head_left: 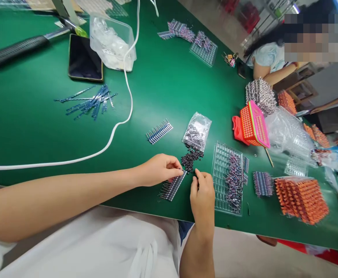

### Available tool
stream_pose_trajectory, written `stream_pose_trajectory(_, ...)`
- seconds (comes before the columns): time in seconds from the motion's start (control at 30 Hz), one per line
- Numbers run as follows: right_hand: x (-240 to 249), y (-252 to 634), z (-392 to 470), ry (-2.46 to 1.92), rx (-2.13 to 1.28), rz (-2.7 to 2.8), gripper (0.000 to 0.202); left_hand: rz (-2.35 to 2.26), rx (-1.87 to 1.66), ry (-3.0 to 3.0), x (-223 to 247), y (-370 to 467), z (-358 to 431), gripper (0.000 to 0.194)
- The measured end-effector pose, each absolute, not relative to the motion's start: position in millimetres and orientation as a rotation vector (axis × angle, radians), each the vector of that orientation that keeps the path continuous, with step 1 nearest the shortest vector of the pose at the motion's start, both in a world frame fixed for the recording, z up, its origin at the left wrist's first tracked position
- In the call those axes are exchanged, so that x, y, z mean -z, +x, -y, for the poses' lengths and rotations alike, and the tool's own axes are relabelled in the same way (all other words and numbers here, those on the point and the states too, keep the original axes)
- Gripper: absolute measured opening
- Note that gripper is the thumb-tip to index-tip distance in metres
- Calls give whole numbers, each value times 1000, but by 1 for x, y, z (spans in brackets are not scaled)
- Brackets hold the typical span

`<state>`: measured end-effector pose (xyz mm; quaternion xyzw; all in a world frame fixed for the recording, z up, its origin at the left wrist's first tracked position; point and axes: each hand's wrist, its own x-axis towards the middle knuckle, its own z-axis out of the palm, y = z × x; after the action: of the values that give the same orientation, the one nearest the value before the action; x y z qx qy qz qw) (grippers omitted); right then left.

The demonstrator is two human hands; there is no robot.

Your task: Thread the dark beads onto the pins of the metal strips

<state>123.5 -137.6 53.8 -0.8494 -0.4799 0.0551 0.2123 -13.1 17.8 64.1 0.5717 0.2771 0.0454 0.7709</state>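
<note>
My left hand (160, 170) is closed, thumb and forefinger meeting at the upper end of a strip of thin metal pins (173, 187) on a dark blue-and-white band. Just right of it, my right hand (203, 191) has curled fingers, with the forefinger tip at the edge of a pile of small dark beads (190, 159); whatever it pinches is too small to make out. The beads spill from a clear plastic bag (197, 131). A second strip of pins (159, 131) lies farther off to the left.
Right of my hands lies a clear compartment tray (219, 181) with many pin pieces. Beyond are an orange stack (302, 199) and a pink-rimmed basket (251, 123). A white cable (113, 135), phone (84, 58), hammer (21, 50) and plastic tub (113, 42) occupy the left. A person (269, 58) sits across.
</note>
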Motion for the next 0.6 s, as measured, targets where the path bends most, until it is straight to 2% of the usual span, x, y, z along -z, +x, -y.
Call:
stream_pose_trajectory(0.13, -56, 127, 134, -2330, -206, 1378, 34, -579, -105, 1291, -61, -14, -18, 21)
stream_pose_trajectory(0.6, -52, 128, 144, -2225, -23, 1350, 24, -604, -142, 1316, -64, -15, -21, 21)
